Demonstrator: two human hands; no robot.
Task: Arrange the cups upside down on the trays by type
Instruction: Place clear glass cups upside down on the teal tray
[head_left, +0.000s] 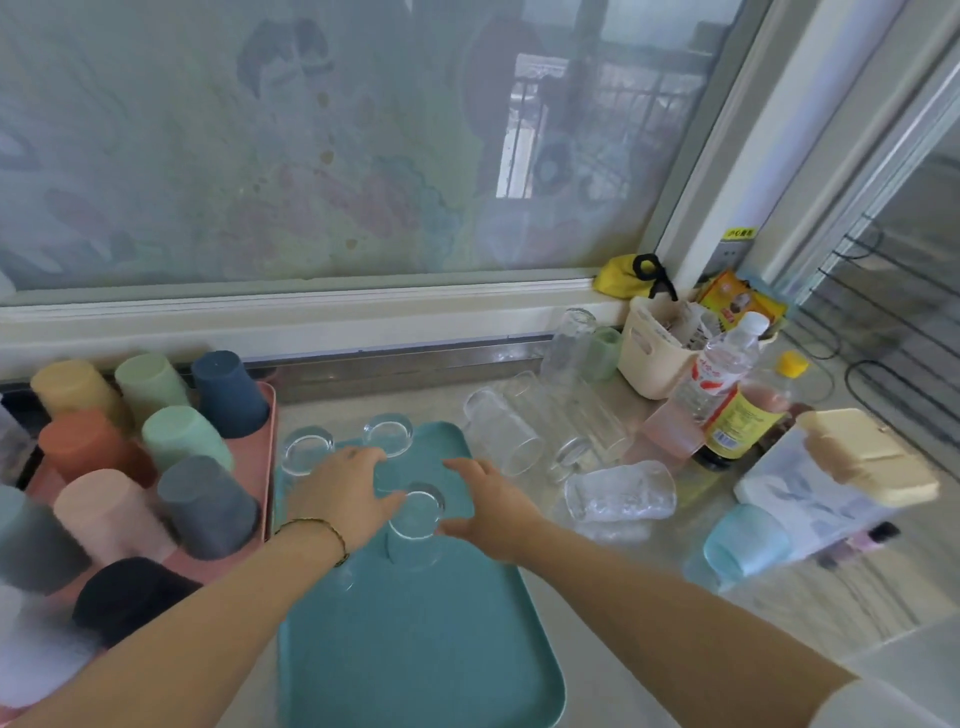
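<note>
A: Going left to right, what's settled?

B: The pink tray (262, 415) is packed with coloured plastic cups (184, 436), all bottom-up. Beside it, the teal tray (415, 649) holds upturned glasses at its far end.

A: And the hands?

B: The left hand (337, 480) is spread, fingers resting against an inverted glass (415, 519); the right hand (485, 506) is open on the glass's other side, gripping nothing that I can see.

A: What's next, you reckon?

B: The loose clear glasses (504, 434) lie on their sides on the tabletop (779, 597), right of the teal tray and beyond the right hand. That hand is nearer, so it should reach.
</note>
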